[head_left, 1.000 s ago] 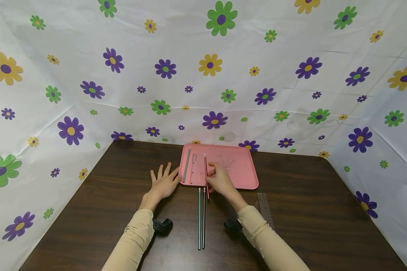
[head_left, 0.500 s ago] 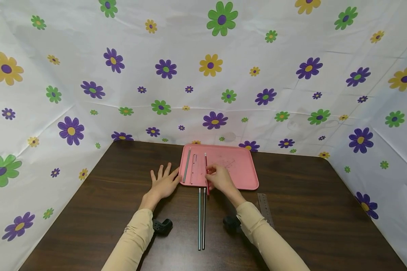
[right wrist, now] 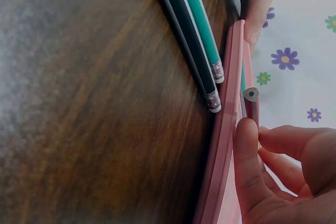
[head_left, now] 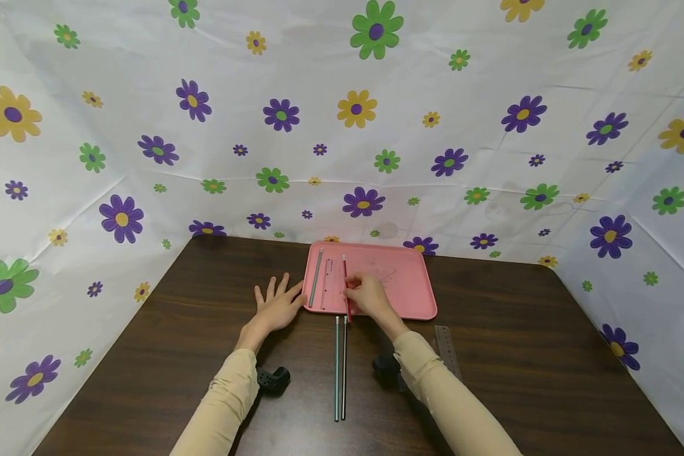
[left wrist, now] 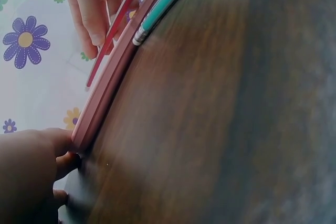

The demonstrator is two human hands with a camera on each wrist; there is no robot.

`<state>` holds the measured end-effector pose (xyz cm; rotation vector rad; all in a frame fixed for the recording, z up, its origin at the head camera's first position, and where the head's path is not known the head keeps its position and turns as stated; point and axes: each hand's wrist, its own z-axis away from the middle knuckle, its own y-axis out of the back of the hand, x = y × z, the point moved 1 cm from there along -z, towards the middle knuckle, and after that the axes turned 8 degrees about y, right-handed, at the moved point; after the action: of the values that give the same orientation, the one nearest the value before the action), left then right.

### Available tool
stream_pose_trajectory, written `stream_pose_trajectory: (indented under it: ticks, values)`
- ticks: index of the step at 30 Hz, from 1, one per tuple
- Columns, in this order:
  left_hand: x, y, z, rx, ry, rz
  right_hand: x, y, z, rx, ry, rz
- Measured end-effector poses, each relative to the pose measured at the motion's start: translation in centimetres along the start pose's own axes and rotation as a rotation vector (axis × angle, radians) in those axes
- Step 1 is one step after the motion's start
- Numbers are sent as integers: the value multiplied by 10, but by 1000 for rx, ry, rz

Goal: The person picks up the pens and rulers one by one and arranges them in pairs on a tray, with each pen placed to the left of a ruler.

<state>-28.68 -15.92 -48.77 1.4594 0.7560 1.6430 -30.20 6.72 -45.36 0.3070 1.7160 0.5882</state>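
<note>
My right hand (head_left: 369, 296) pinches a red pencil (left wrist: 109, 38) between thumb and fingers, over the pink tray (head_left: 401, 294). The pencil's flat, unsharpened end faces the camera in the right wrist view. My left hand (head_left: 276, 310) lies with fingers spread on the table, its thumb side at the tray's left edge. Inside the tray, at the left, are a green pencil (head_left: 315, 278) and a clear ruler (head_left: 327, 285). In front of the tray a teal pencil (head_left: 337, 370) and a black pencil (head_left: 344, 373) lie side by side, eraser ends toward the rim.
Another clear ruler (head_left: 447, 348) lies on the dark wooden table (head_left: 524, 354), partly behind my right forearm. Black wrist devices sit below both wrists. A white flowered sheet (head_left: 296, 126) hangs behind the table and at both sides.
My right hand has moved the red pencil slightly forward, so less of it sticks out past the tray's front rim. My left hand has stayed in place.
</note>
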Motion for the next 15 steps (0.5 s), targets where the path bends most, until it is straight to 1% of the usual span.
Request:
stream_pose_trajectory:
  ticks: [5,10,15]
  values:
    - [2,2,0,-5,2,5,1,0,-5,17,1,43]
    - [1,1,-1,-9,9,7,2,0,-9,21,-17,69]
    - [-1,0,-3,-5,23,18,5,-2,-12,17,-48,54]
